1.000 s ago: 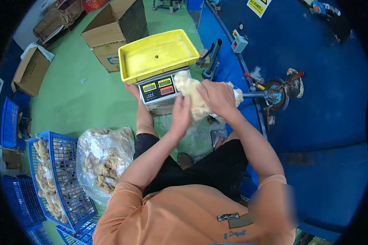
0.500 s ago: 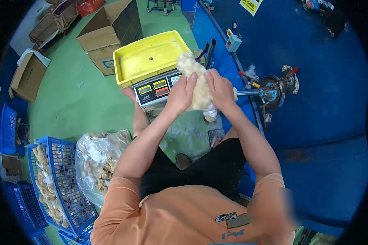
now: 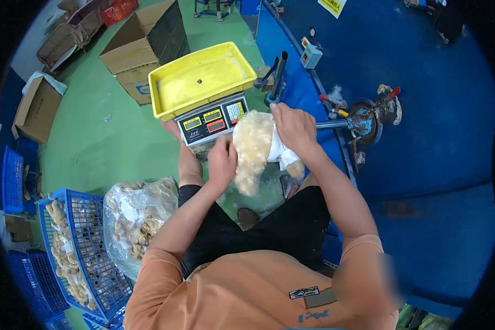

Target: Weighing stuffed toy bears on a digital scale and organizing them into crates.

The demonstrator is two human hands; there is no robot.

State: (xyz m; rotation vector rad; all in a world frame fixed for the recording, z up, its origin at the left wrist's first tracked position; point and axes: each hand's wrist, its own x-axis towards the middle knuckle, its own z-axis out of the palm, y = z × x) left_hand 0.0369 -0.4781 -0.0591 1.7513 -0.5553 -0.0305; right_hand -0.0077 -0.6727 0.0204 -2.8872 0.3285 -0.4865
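Orange short-sleeved shirt (image 3: 242, 291), dark rectangular patch (image 3: 304, 292), pale blue marking (image 3: 313, 317), black shorts (image 3: 269, 235)

The tray (image 3: 220, 77) sits on the scale (image 3: 206, 127), beyond and left of the plush piece (image 3: 252, 144).

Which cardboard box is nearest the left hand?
The open box just beyond the yellow tray. The box with pale sheeting on top, the tilted-looking left one, stands farther from the left hand.

I am handling one cream plush piece (image 3: 253, 146) and counting one yellow tray (image 3: 220, 82), one scale (image 3: 206, 124), one clear bag (image 3: 129, 206), one red crate (image 3: 119, 12), two large cardboard boxes (image 3: 135, 81); toward the dark rim I am making out perhaps four blue baskets (image 3: 93, 236).
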